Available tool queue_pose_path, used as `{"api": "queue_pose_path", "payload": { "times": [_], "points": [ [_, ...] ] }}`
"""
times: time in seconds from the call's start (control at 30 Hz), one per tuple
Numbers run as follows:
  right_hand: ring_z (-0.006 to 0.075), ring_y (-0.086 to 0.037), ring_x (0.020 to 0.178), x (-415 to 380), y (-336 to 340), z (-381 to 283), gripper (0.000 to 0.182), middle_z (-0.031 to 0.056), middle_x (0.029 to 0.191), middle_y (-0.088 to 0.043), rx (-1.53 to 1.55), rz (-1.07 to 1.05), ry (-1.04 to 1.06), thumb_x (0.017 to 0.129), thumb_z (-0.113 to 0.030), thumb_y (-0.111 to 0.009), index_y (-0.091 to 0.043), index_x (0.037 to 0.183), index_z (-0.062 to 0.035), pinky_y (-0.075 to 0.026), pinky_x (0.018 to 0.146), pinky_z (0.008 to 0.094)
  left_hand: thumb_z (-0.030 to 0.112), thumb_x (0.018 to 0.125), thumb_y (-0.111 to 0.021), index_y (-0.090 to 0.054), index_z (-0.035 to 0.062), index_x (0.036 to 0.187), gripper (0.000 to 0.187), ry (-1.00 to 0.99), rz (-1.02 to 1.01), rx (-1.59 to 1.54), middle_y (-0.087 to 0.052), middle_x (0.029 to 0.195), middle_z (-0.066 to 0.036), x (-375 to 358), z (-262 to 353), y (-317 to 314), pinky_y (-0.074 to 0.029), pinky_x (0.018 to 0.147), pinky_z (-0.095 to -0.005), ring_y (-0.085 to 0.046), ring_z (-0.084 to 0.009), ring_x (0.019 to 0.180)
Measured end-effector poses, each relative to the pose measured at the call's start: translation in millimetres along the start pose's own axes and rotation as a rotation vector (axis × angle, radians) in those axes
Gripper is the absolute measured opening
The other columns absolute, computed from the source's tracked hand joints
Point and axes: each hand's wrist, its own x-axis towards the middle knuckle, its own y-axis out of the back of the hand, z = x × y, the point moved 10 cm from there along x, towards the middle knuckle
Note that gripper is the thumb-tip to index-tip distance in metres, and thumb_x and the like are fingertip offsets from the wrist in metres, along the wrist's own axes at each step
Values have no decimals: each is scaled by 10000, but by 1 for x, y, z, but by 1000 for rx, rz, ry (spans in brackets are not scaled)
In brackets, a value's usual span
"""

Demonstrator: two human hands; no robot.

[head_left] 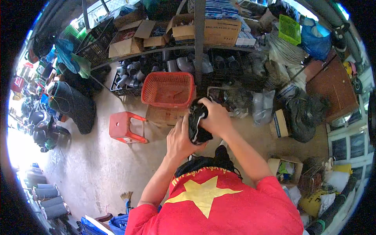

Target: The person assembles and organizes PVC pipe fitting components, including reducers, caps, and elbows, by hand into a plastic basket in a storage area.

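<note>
Between my two hands, in front of my chest, is a black, soft-looking object (199,127) with a thin white line running along it; its exact kind I cannot make out. My left hand (180,139) is closed on its left and lower side. On its upper right side, my right hand (214,117) grips it with bent fingers. Just beyond the hands, a red plastic basket (169,105) rests on a cardboard box (162,114).
A red plastic stool (124,124) stands on the concrete floor to the left. Behind the basket are crates of grey pipe fittings (131,74), below a shelf of open cardboard boxes (221,31). A metal post (199,43) rises in the middle. Black bags (303,117) lie right.
</note>
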Motion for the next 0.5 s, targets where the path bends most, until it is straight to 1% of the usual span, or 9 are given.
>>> {"api": "queue_pose_path", "payload": {
  "times": [0.07,0.1,0.2,0.23,0.33,0.37,0.47,0.5],
  "points": [
    [403,-600,937,-15,21,-25,424,211,1024,-618,104,179,196,670,-268,-697,-575,1044,-109,-492,775,465,368,460,-859,-435,-11,1288,1005,-92,85,-22,-600,1051,-201,0,2,12,-519,775,-419,-629,-352,918],
    [389,-592,980,-18,24,-30,462,199,1080,-601,157,177,263,652,-236,-726,-576,1065,-97,-489,812,443,364,458,-858,-435,-9,1290,1005,-75,87,-49,-600,1084,-207,2,4,21,-515,801,-424,-621,-361,962],
    [389,-586,1001,-31,36,-25,556,183,1088,-605,313,225,477,627,-203,-755,-565,1134,-78,-480,862,419,358,453,-857,-440,-10,1287,1003,-43,-77,-293,-596,1122,-223,10,0,16,-508,834,-425,-606,-374,1016],
    [395,-580,1016,-35,35,-21,633,176,1099,-604,309,203,513,621,-172,-758,-531,1203,-66,-464,897,412,375,470,-859,-453,-18,1286,992,-10,-137,-378,-607,1138,-199,10,-6,10,-485,884,-391,-616,-325,1036],
    [403,-576,1026,-42,26,-9,615,190,1110,-599,289,125,544,633,-163,-744,-528,1201,-68,-459,905,419,412,491,-862,-465,-13,1290,989,-29,-359,-694,-618,1110,-147,8,-19,-19,-450,912,-350,-609,-236,1019],
    [417,-565,1042,-44,23,-5,630,202,1126,-592,313,75,528,638,-150,-733,-509,1221,-66,-452,920,425,428,523,-856,-466,-19,1293,972,16,-415,-787,-610,1108,-123,4,-23,-26,-410,941,-330,-566,-182,1038],
    [380,-584,1029,-40,17,7,667,198,1107,-595,318,-12,359,635,-175,-756,-493,1237,-67,-459,913,419,418,539,-856,-468,-26,1285,951,152,-532,-914,-601,1135,-140,-4,-32,-48,-385,971,-333,-544,-191,1079],
    [354,-592,1011,-42,19,14,648,182,1094,-601,356,56,341,652,-173,-754,-495,1237,-71,-464,903,412,486,587,-828,-367,-31,1360,1038,109,-583,-846,-507,1280,-172,-1,-25,-46,-338,1029,-340,-482,-228,1188]
  ]
}}
